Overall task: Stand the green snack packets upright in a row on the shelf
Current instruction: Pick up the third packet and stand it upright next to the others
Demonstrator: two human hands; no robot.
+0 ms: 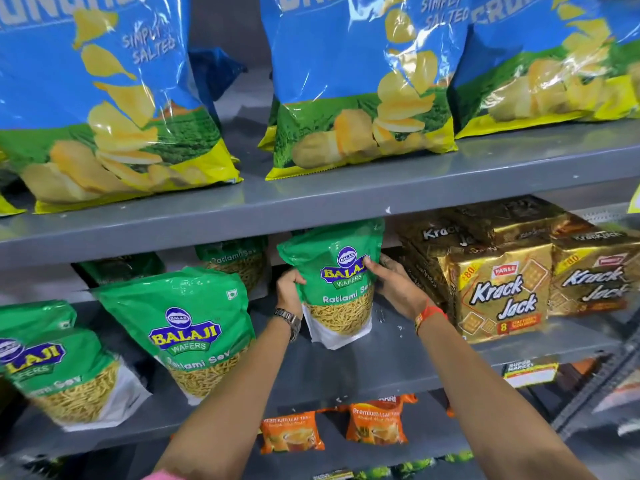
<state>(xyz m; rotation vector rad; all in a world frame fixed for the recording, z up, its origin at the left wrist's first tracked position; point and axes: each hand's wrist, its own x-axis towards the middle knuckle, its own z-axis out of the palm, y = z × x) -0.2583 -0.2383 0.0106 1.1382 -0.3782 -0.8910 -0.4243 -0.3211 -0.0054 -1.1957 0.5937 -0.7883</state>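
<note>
**Grey shop shelving, one green packet held upright at the right end of the row**

The setting is grey metal shop shelving; the middle shelf [398, 355] carries the work, its board dull and smooth with a few pale crumbs on it. On it, both hands grip one green packet [334, 282] by its side edges: the left hand [289, 289] is closed on the left edge about halfway up, and the right hand [393, 284] wraps the right edge with the thumb across the printed front. The packet stands nearly upright, its white base on the board.

It looks like a light, soft film pouch with loose, brittle sticks inside; the glossy skin would likely slip and crumple under a hard pinch. Holding the side seams at mid height seems sound, and the flat bottom should carry it once the contents settle.

Just left, a second green packet [194, 327] leans back and leftward, and a third [59, 372] leans at the far left; more sit behind. Close on the right stand gold biscuit packs [502, 289]. Above are blue crisp bags [360, 81]; below, orange tea sachets [375, 424].
</note>
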